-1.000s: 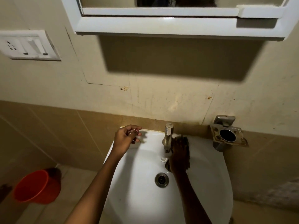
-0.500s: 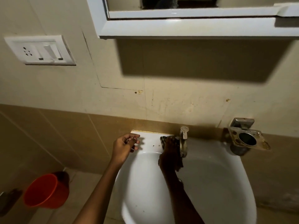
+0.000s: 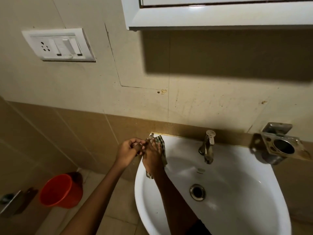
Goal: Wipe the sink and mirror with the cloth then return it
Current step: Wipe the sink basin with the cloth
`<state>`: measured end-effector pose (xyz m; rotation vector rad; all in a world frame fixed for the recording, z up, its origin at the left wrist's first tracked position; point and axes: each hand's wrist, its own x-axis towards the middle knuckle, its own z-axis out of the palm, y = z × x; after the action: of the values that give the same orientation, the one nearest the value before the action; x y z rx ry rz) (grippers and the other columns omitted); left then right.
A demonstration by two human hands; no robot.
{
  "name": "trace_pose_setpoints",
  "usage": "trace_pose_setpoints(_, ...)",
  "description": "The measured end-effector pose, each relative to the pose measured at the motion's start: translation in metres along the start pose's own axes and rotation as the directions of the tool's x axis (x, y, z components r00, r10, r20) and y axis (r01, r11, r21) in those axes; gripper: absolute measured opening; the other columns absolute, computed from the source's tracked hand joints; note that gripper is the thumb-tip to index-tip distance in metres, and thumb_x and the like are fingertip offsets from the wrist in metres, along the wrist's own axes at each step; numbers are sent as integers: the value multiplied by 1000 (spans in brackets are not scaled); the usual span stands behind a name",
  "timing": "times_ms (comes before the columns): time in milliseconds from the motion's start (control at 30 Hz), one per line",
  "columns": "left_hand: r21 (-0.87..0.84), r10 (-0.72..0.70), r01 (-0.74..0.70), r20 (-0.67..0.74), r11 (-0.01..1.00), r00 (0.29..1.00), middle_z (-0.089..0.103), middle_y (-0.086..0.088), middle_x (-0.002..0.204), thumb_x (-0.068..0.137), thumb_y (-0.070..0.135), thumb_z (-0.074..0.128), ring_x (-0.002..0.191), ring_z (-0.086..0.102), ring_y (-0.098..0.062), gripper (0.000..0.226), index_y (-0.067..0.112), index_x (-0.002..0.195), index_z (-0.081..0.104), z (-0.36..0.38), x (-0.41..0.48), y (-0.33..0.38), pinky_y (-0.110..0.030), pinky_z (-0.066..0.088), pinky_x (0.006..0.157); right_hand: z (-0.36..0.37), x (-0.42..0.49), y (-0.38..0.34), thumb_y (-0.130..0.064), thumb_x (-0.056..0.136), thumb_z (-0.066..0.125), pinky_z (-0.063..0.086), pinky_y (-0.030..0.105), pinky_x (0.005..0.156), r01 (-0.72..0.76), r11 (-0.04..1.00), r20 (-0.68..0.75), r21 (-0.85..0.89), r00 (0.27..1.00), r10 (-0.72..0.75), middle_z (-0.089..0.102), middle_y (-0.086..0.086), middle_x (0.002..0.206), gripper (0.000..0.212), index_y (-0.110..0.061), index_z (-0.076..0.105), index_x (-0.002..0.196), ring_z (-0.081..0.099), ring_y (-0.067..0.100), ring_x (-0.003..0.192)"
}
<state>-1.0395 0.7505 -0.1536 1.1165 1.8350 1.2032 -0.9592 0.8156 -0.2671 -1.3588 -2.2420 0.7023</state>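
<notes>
The white sink (image 3: 237, 206) fills the lower right, with a metal tap (image 3: 207, 146) at its back rim and a drain (image 3: 197, 192) in the bowl. My right hand (image 3: 152, 158) presses a checked cloth (image 3: 161, 145) onto the sink's back-left corner; the cloth's ends show above and below the hand. My left hand (image 3: 129, 150) hovers just left of it at the sink's edge, fingers curled and touching the right fingers. Only the white lower frame of the mirror cabinet (image 3: 220, 16) shows at the top.
A metal holder (image 3: 279, 146) is fixed to the wall right of the tap. A white switch plate (image 3: 59, 44) sits on the wall at upper left. An orange bucket (image 3: 59, 190) stands on the floor left of the sink.
My right hand has slid the cloth left from the tap to the sink's back-left corner, meeting my left hand. The view has shifted left.
</notes>
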Motion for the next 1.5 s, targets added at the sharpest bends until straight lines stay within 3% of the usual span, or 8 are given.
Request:
trace_pose_setpoints(167, 22, -24, 24, -7, 999, 1000, 67, 12, 54, 88, 2, 57, 42, 57, 6, 29, 25, 75, 69, 5, 12, 12, -9, 45, 47, -2, -45, -17, -13, 81, 58, 20, 49, 113, 108, 990, 53, -89, 993, -104, 50, 7, 137, 42, -14, 58, 123, 37, 27, 133)
trace_pose_setpoints(300, -84, -52, 50, -20, 995, 998, 66, -1, 67, 90, 1, 53, 40, 57, 4, 17, 8, 90, 69, 18, 2, 23, -9, 45, 44, 17, -98, -34, -19, 66, 64, 16, 42, 108, 190, 979, 50, -67, 981, -187, 68, -11, 103, 23, -31, 70, 84, 49, 18, 119)
trace_pose_setpoints(533, -175, -23, 30, 42, 984, 999, 67, -3, 74, 92, 1, 51, 41, 60, 3, 19, 0, 102, 67, 34, -28, 42, -10, 46, 43, 1, -164, -21, -12, 90, 43, 25, 3, 94, 183, 939, 155, 290, 959, -235, 64, 21, 99, 31, 5, 69, 93, 52, 19, 100)
trace_pose_setpoints(700, -229, -33, 39, 32, 973, 999, 65, -2, 74, 91, 4, 51, 39, 59, 2, 20, 1, 104, 67, 43, -50, 51, -13, 46, 45, -26, -176, -12, -12, 89, 49, 46, 48, 95, 36, 973, 264, 228, 960, -97, 60, 23, 116, 29, -3, 60, 114, 57, 37, 107)
trace_pose_setpoints(867, -246, 9, 16, 99, 969, 995, 66, -2, 74, 90, 4, 52, 43, 58, -2, 17, 8, 95, 67, 52, -71, 51, -15, 47, 47, -25, -180, -18, -29, 96, 45, 49, 50, 84, 275, 941, 136, 199, 943, -305, 59, 23, 115, 33, -2, 63, 103, 59, 38, 102)
trace_pose_setpoints(967, -221, -6, 25, 87, 975, 996, 67, -2, 75, 90, 6, 52, 44, 59, -3, 18, 11, 93, 68, 47, -75, 44, -17, 47, 50, 4, -180, -1, -28, 97, 34, 37, 52, 103, 321, 946, 185, 42, 928, -323, 37, 17, 145, 40, -9, 56, 125, 37, 36, 132)
trace_pose_setpoints(1300, 422, -143, 124, 14, 898, 990, 54, -14, 133, 80, 13, 61, 124, 51, -32, 49, 6, 128, 52, 63, -62, -12, -38, 44, 100, -52, -261, -1, -20, 91, 48, 57, 43, 59, 381, 878, 213, -288, 920, -330, 40, 13, 146, 43, -28, 49, 133, 63, 35, 104)
trace_pose_setpoints(1500, 608, -179, 138, 7, 782, 984, 48, -24, 134, 79, 7, 59, 124, 49, -40, 54, -6, 129, 42, 60, -61, -34, -44, 47, 97, -82, -294, 34, -17, 83, 58, 58, 34, 54, 501, 826, 263, -258, 859, -439, 53, 6, 139, 26, -25, 69, 105, 69, 24, 94)
